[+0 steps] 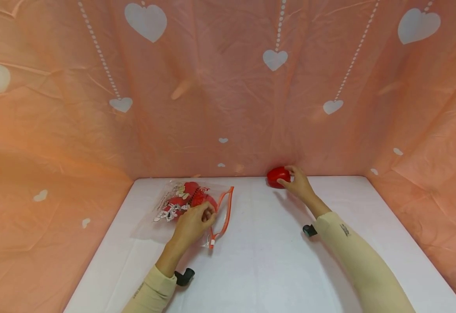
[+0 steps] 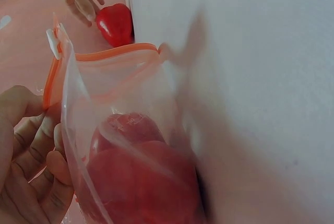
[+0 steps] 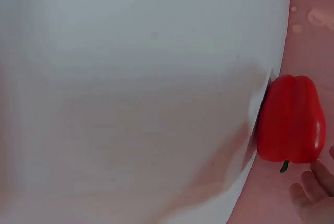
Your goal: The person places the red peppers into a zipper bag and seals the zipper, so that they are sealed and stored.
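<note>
A clear zip bag (image 1: 171,211) with cartoon print and an orange zip edge lies at the left of the table. Rounded red things (image 2: 138,182) show through its plastic; their exact kind is blurred. My left hand (image 1: 192,222) pinches the bag by its orange edge, and the mouth gapes in the left wrist view. At the table's far edge sits a red bell pepper (image 1: 276,177) with a short green stem, seen whole in the right wrist view. My right hand (image 1: 300,186) is at its stem end, thumb and fingers spread beside it; firm contact cannot be made out.
A white cloth covers the table (image 1: 259,252). Orange-pink sheeting (image 1: 228,108) with white hearts rises behind it and at both sides. Each wrist carries a small black camera mount, the right one (image 1: 309,230) hanging just over the tabletop.
</note>
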The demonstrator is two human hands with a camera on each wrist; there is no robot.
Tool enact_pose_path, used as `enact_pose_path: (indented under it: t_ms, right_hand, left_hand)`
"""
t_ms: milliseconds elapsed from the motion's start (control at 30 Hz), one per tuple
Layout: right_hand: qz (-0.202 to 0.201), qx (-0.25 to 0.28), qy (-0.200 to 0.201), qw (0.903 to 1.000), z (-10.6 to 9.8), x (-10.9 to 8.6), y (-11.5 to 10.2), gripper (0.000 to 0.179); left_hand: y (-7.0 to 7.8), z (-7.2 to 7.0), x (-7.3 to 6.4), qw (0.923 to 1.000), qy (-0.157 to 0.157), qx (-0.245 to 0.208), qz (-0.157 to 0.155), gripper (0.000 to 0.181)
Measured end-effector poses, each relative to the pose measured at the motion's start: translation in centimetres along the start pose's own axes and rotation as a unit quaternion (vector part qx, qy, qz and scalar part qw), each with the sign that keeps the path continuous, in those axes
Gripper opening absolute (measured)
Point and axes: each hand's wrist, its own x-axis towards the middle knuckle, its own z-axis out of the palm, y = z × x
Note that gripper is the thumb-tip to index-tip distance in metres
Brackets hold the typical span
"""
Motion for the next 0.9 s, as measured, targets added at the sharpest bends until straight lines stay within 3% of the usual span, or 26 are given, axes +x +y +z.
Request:
enact_pose_path:
  t_ms: [600, 900]
  right_hand:
    - [0.021, 0.021, -0.032, 0.9991, 0.10, 0.88, 0.45, 0.073]
    - [0.008, 0.021, -0.029, 0.9993, 0.27, 0.83, 0.61, 0.070]
  left_hand:
    - [-0.03, 0.03, -0.04, 1.0000, -0.003, 0.000, -0.003, 0.011]
    - [0.11, -0.09, -0.06, 1.0000, 0.000, -0.002, -0.006, 0.012]
